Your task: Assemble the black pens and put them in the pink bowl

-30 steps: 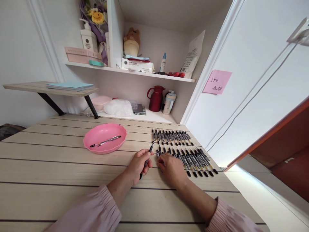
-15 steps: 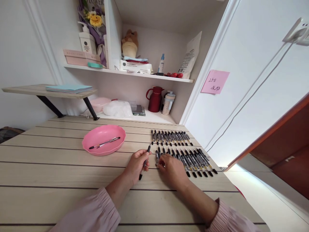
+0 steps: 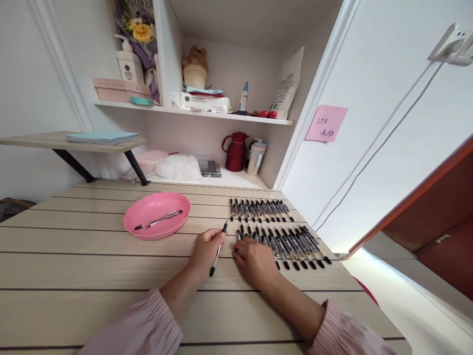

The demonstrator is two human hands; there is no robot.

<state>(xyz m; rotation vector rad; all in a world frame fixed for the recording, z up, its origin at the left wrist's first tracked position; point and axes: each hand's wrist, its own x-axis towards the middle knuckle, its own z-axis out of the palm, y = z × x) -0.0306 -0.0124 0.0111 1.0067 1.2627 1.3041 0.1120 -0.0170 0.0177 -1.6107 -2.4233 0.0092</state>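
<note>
My left hand (image 3: 203,254) pinches a slim pen (image 3: 215,264) between thumb and fingers. The pen has a clear barrel with black ends, and its thin tip points up and away from me. Just to the right, my right hand (image 3: 257,259) rests with curled fingers over the left end of the near row of pens (image 3: 297,246); whatever it grips is hidden under the fingers. Behind that lies a second row of similar pens (image 3: 260,209), side by side, with black parts at both ends.
A pink scalloped bowl (image 3: 158,201) at left holds a few pens (image 3: 158,220). Behind it, a small raised shelf (image 3: 48,141) stands on black legs. A red jug (image 3: 235,153) and a tumbler (image 3: 256,159) stand in the cabinet. The wall borders the table's right side.
My left fingers have loosened from around the lower barrel, showing more of the pen. My right hand has shifted slightly left at the row's end. The view has moved a little.
</note>
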